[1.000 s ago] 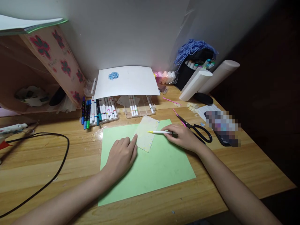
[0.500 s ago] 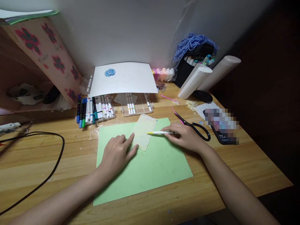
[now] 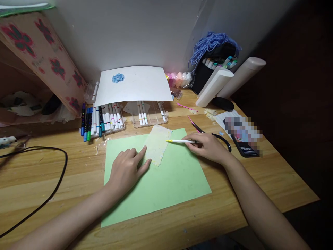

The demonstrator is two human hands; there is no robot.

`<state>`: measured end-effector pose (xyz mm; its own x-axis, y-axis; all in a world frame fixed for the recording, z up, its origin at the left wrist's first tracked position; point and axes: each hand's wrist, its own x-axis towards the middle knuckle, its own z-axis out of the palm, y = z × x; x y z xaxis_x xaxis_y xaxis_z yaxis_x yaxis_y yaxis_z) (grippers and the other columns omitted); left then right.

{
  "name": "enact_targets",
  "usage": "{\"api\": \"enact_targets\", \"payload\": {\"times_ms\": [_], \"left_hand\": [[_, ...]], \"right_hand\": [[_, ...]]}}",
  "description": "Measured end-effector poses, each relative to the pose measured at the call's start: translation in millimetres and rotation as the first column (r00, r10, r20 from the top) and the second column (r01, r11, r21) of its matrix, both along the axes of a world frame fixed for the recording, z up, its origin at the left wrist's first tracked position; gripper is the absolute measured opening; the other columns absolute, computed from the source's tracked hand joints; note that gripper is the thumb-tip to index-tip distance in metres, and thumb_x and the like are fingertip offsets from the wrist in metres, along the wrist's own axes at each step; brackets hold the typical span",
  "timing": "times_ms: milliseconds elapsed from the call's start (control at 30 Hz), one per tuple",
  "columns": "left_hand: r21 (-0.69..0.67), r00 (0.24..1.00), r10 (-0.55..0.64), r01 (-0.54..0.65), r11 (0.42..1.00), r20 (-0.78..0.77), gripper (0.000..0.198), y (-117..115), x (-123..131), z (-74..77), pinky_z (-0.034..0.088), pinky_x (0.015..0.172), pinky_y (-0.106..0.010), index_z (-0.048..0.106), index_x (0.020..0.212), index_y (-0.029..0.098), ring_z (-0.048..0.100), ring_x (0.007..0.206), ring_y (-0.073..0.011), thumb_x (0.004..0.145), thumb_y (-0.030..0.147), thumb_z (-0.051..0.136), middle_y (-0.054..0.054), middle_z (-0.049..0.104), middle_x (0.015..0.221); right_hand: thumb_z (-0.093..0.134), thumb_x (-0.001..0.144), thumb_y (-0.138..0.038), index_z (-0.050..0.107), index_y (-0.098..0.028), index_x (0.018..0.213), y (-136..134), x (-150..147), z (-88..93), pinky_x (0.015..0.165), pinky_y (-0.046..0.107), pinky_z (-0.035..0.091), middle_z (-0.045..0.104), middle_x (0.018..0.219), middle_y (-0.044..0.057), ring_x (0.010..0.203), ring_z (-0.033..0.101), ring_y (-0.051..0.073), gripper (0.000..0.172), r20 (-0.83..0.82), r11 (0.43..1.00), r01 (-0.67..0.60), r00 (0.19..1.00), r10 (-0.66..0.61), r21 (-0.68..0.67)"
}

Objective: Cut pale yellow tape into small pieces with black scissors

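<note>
Head view: a pen (image 3: 179,141) is clasped by the right grip (image 3: 208,147), speckled paper (image 3: 157,144) pressed by the spread left grip (image 3: 125,170), scissors (image 3: 198,128) half-hidden behind.

There is one green sheet (image 3: 166,180), one small speckled paper (image 3: 156,147), one white sheet (image 3: 135,85), one yellow-tipped pen (image 3: 180,141), one pair of scissors (image 3: 197,127) and one black cable (image 3: 66,161). At the far side are two marker trays (image 3: 104,121), and at far right two pale tubes (image 3: 214,86).
</note>
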<state>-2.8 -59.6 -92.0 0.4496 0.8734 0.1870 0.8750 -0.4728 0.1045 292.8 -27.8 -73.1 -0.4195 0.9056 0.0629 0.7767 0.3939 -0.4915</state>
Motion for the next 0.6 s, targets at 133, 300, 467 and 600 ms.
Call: {"api": "enact_targets", "payload": {"times_ms": [133,300,467,600], "left_hand": [[-0.001,1.000,0.004,-0.004,1.000,-0.004,0.042,-0.2,0.5,0.7,0.029,0.057,-0.030,0.060,0.119,0.020,0.048,0.061,-0.0171,0.089,0.044,0.043,-0.003,0.056,0.068],[0.003,1.000,0.002,-0.002,1.000,-0.002,0.042,0.2,0.9,0.8,0.030,0.057,-0.030,0.061,0.118,0.019,0.047,0.060,-0.0170,0.089,0.044,0.043,-0.003,0.054,0.067],[0.004,1.000,-0.001,0.001,1.000,0.003,0.042,0.0,0.9,0.6,0.030,0.057,-0.030,0.060,0.119,0.019,0.046,0.060,-0.0168,0.089,0.044,0.043,-0.003,0.054,0.068],[-0.013,1.000,-0.005,0.005,1.000,0.018,0.042,-0.7,0.1,-0.7,0.030,0.057,-0.030,0.059,0.119,0.018,0.045,0.060,-0.0165,0.090,0.043,0.043,-0.003,0.054,0.069]], "right_hand": [[0.053,0.084,-0.025,0.067,-0.023,0.097,0.7,2.5,1.6,0.056,0.024,0.043,0.071,0.084,0.002,0.061,0.059,0.013,0.019,0.011,0.998,-0.064,0.998,0.064,-0.018],[0.053,0.084,-0.025,0.068,-0.022,0.096,0.5,4.3,2.0,0.055,0.023,0.042,0.071,0.086,0.002,0.059,0.058,0.013,0.019,0.004,1.000,-0.014,1.000,0.014,0.008],[0.053,0.084,-0.025,0.067,-0.023,0.095,1.0,7.3,1.4,0.054,0.023,0.041,0.070,0.079,0.000,0.058,0.057,0.012,0.018,0.023,0.998,-0.058,0.998,0.059,-0.037],[0.054,0.084,-0.025,0.066,-0.021,0.095,2.2,9.5,1.5,0.056,0.024,0.041,0.071,0.083,0.001,0.057,0.057,0.012,0.018,0.025,0.998,0.057,0.998,-0.058,0.025]]}}
